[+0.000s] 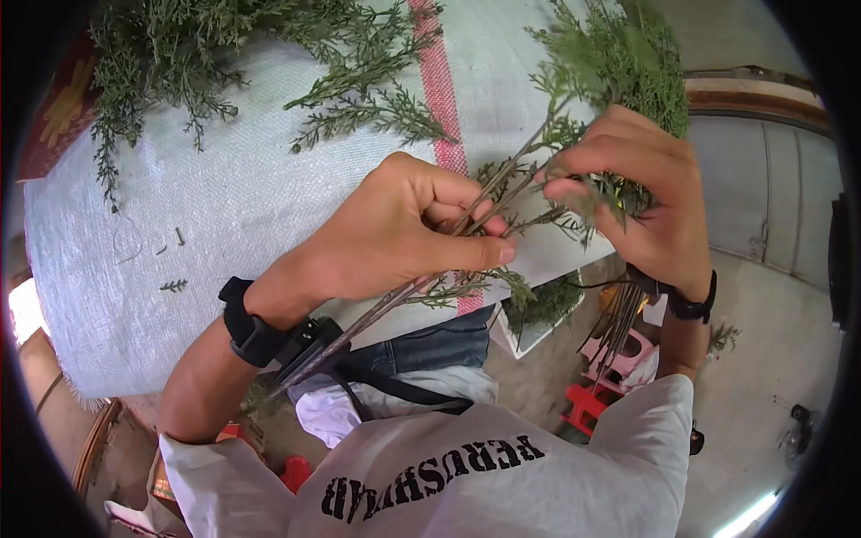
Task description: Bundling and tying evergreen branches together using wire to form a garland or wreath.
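My left hand (395, 229) is closed around the thin brown stems of an evergreen branch (359, 325), thumb on top. The stems slant from beside my left wrist up to the right. Over the leafy side shoots, my right hand (646, 193) has its thumb and forefinger pinched on a green sprig (587, 202), partly blurred. Beyond that hand stands a dense bunch of evergreen foliage (641, 67); bare stems (619, 327) show below my right wrist. Whether those stems belong to that bunch is hidden.
A white woven sheet (242, 197) with a red stripe covers the work surface. More evergreen branches (179, 54) lie at its far left, with small clippings (175, 285) nearer. Below the right edge are a white box (538, 318) of greenery, a pink stool (623, 354) and a red stool (585, 408).
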### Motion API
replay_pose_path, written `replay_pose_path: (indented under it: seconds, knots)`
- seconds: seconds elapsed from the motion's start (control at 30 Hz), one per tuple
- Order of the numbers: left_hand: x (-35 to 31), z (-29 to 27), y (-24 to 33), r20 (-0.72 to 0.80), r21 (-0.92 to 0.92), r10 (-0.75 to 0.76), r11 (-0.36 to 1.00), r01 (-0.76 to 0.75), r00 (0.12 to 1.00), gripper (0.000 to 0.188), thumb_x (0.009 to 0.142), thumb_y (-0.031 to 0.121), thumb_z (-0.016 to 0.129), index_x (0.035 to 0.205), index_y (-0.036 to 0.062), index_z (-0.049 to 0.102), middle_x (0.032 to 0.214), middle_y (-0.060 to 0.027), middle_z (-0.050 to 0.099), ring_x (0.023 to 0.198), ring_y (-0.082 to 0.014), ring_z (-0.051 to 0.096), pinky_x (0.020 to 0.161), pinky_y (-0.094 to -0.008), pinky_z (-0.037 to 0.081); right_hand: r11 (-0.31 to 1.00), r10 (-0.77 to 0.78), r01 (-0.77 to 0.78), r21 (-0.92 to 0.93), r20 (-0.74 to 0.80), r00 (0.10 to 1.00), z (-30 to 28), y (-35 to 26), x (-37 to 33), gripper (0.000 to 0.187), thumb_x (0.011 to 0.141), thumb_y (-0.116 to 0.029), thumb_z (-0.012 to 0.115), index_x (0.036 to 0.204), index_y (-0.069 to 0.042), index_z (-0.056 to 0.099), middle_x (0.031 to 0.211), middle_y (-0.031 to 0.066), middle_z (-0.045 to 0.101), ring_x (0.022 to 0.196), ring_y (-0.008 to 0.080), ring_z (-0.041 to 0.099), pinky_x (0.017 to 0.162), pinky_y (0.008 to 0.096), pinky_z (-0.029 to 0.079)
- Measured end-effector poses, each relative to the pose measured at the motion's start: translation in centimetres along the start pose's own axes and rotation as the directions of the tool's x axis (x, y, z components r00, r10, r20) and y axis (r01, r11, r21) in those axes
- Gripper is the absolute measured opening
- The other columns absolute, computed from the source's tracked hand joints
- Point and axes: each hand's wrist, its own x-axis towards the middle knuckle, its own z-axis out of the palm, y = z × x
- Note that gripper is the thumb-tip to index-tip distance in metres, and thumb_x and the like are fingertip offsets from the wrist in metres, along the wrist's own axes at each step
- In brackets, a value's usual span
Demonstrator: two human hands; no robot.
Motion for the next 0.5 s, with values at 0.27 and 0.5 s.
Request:
replay_pose_path:
  seconds: [0.27,0.5]
  knots:
    - [-0.1,-0.4,0.7,-0.020,-0.002,-0.049,0.999,0.049,0.999,0.017,0.086,0.015,0.075,0.089,-0.0004,0.070,0.061,0.0053,0.057,0.052,0.0014,0.041,0.046,-0.0200,0.028,0.950,0.111,-0.142,0.277,0.123,0.986,1.7,1.1,-0.8,0.019,0.071,-0.003,0.075,0.089,-0.001,0.069,0.078,0.0093,0.067,0.070,0.0259,0.060,0.065,0.0325,0.047]
    - [-0.1,-0.3,0.9,-0.005,0.006,-0.086,0.996,0.087,0.996,0.016,0.086,0.016,0.075,0.087,0.0009,0.070,0.063,0.0039,0.061,0.050,0.0008,0.044,0.044,-0.0194,0.029,0.878,0.228,-0.266,0.398,0.142,0.963,2.4,0.7,-1.1,0.012,0.076,-0.003,0.076,0.084,0.002,0.068,0.072,0.0079,0.065,0.065,0.0165,0.058,0.061,0.0284,0.044]
